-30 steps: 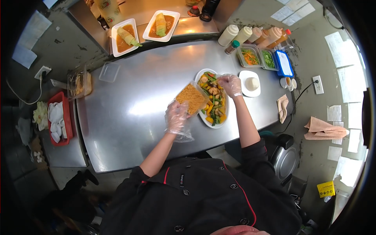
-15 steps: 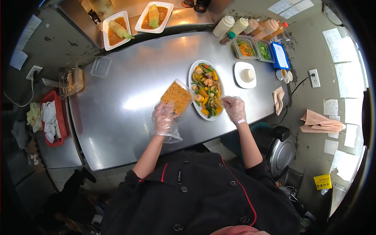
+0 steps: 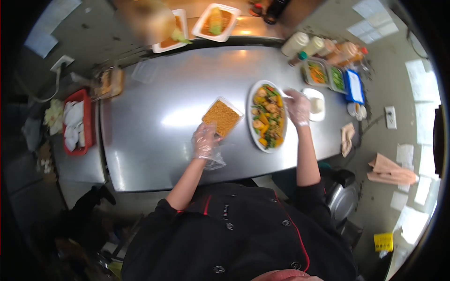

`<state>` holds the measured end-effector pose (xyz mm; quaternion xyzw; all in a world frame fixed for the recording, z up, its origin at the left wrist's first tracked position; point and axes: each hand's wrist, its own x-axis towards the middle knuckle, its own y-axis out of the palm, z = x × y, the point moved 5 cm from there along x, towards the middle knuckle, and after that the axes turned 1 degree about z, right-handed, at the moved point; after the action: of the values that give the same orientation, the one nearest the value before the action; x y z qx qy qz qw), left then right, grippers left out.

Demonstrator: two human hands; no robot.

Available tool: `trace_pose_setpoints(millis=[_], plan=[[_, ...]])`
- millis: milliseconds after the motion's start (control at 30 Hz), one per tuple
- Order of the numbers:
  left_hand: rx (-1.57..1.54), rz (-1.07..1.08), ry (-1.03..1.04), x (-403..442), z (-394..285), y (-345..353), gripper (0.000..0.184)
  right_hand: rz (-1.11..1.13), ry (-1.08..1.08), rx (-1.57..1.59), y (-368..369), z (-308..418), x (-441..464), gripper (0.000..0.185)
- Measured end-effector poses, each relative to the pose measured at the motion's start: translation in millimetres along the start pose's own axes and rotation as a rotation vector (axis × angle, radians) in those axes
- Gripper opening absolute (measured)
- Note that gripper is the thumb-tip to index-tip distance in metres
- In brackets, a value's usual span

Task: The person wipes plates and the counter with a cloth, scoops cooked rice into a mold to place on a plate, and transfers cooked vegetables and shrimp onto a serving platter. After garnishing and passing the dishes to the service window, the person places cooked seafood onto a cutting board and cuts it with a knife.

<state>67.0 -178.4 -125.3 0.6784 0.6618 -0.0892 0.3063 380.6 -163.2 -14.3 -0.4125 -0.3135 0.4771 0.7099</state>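
Observation:
In a clear plastic glove, my left hand [image 3: 206, 143] grips a clear square container [image 3: 240, 112] of golden-brown crumbs [image 3: 221, 118], left of an oval white plate [image 3: 251, 131]. Stir-fried vegetables and shrimp [image 3: 268, 114] fill the plate, with light crumbs scattered over the food. My right hand [image 3: 298, 108], also gloved, is at the plate's upper right rim with its fingers pinched together. What lies between those fingertips is too small to make out. Just right of that hand, partly hidden by it, is a small white dish [image 3: 319, 111] with a mound of rice [image 3: 317, 104].
Squeeze bottles [image 3: 295, 44] and containers of cut vegetables [image 3: 316, 73] line the back right. Two white dishes [image 3: 233, 33] with sauce stand on the shelf, one partly behind a blurred pale shape [image 3: 154, 23]. A red basket [image 3: 89, 126] with cloths is at left.
My right hand has moved up along the plate's right side, nearer the rice dish. The camera view has shifted. A blurred pale shape has appeared by the shelf dishes. My left hand keeps its container.

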Motion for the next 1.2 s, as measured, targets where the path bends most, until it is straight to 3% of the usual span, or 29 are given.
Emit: trace_pose_setpoints(millis=[67,100,133,200,233,267,300,367,400,533,600,633,667,700,733,800,867,933,1000,1067,1133,1200], plan=[[-0.035,-0.090,0.021,14,-9,-21,0.024,-0.092,0.088,-0.171,0,9,-11,0.026],[0.274,-0.118,0.187,34,-4,-44,0.027,0.057,0.063,-0.212,19,-1,-14,0.027],[0.145,-0.209,0.141,42,-17,-59,0.027,0.199,0.037,-0.261,38,-7,-19,0.028],[-0.129,-0.359,0.049,59,-45,-75,0.028,0.231,-0.275,-0.192,22,34,-43,0.032],[-0.180,-0.362,0.100,73,-56,-90,0.031,0.183,-0.266,-0.138,13,37,-49,0.034],[-0.229,-0.271,0.244,106,-52,-118,0.032,0.137,-0.250,-0.084,3,33,-54,0.036],[-0.162,-0.311,0.332,145,-41,-158,0.033,0.093,-0.226,-0.034,-5,22,-62,0.037],[-0.385,-0.334,0.362,172,-74,-181,0.034,-0.030,-0.145,0.030,-24,-7,-81,0.032],[-0.346,-0.373,0.353,184,-89,-193,0.034,-0.055,-0.013,0.068,-42,-8,-94,0.026],[-0.278,-0.402,0.279,259,-129,-239,0.036,-0.282,0.246,-0.391,-72,-103,-179,0.011],[-0.254,-0.325,0.198,257,-148,-222,0.036,-0.143,0.456,-0.319,-53,-171,-240,0.009],[-0.090,-0.411,0.196,241,-156,-209,0.033,0.059,0.676,-0.173,-40,-177,-269,0.008],[0.079,-0.493,0.201,226,-158,-199,0.031,0.522,0.716,-0.209,-19,-177,-298,0.024],[0.137,-0.574,0.308,214,-149,-191,0.029,1.043,0.404,-0.514,47,-234,-363,0.046],[0.189,-0.653,0.417,202,-134,-182,0.030,1.335,0.404,-0.487,68,-235,-415,0.059],[0.276,-0.809,0.644,176,-95,-168,0.037,1.412,0.410,-0.312,29,-134,-362,0.063],[0.525,-0.408,0.840,179,-11,-178,0.043,1.034,0.574,-0.272,68,-231,-389,0.062],[-0.108,-0.017,0.573,112,47,-109,0.042,0.565,0.486,-0.105,43,-240,-322,0.034],[0.159,-0.085,0.186,51,67,-35,0.036,0.174,0.505,-0.193,1,-229,-241,0.018],[0.346,0.008,0.362,29,53,-9,0.032,0.119,0.555,-0.089,-11,-249,-185,0.015],[0.336,0.045,0.185,48,57,-11,0.030,0.240,0.689,0.323,-12,-247,-136,0.023],[0.340,0.011,0.074,63,43,-4,0.029,0.194,0.552,0.617,-7,-218,-82,0.027]])
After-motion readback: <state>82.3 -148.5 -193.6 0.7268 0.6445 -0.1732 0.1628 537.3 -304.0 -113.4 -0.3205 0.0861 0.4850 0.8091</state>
